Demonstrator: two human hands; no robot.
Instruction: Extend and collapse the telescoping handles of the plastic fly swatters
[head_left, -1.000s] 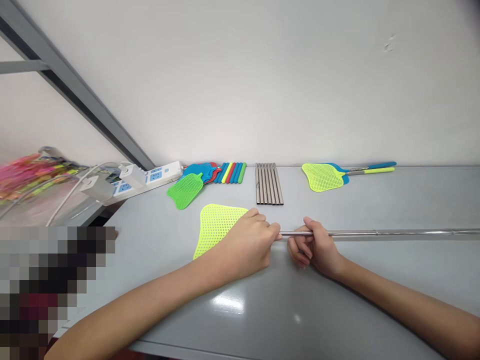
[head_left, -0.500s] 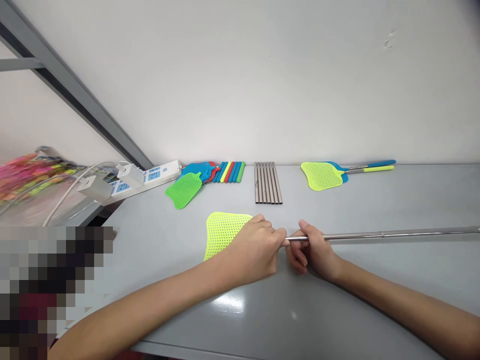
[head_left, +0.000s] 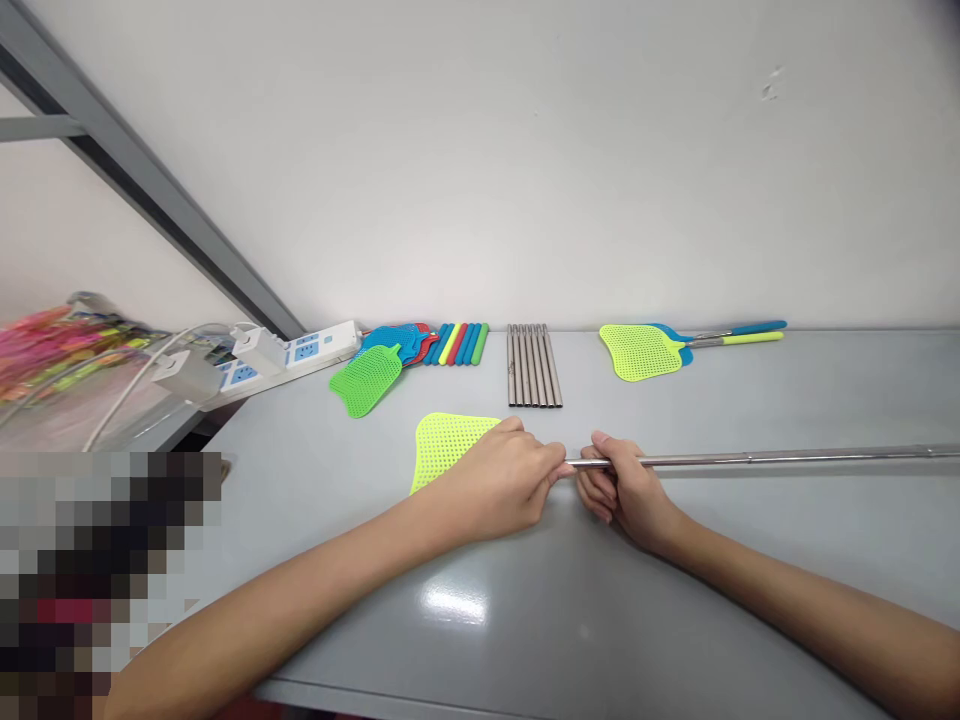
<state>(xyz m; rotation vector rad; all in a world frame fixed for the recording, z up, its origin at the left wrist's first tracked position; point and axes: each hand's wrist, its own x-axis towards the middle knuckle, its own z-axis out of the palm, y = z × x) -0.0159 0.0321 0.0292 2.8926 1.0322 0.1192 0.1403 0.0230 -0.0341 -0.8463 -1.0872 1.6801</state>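
Note:
My left hand [head_left: 516, 477] is closed around the neck of a yellow fly swatter, hiding where its perforated head [head_left: 452, 447] meets the rod. From that fist a long, extended metal rod [head_left: 795, 456] runs to the right and out of the picture. Just to the right of it, my right hand [head_left: 630, 492] wraps the same rod, thumb on top and fingers curled below. A short stretch of bare rod shows between the two hands. The swatter is held roughly level over the grey table [head_left: 525, 620].
Behind lie loose swatter heads, a green one [head_left: 367, 380] in front, coloured grip sleeves [head_left: 459, 344], and a row of metal rods [head_left: 534, 366]. Two swatters, the nearer yellow [head_left: 641, 353], lie at back right. A power strip [head_left: 322, 345] with chargers sits at the left.
Both hands and the swatter have shifted slightly away toward the back of the table. My right hand's fingers have curled closer round the rod.

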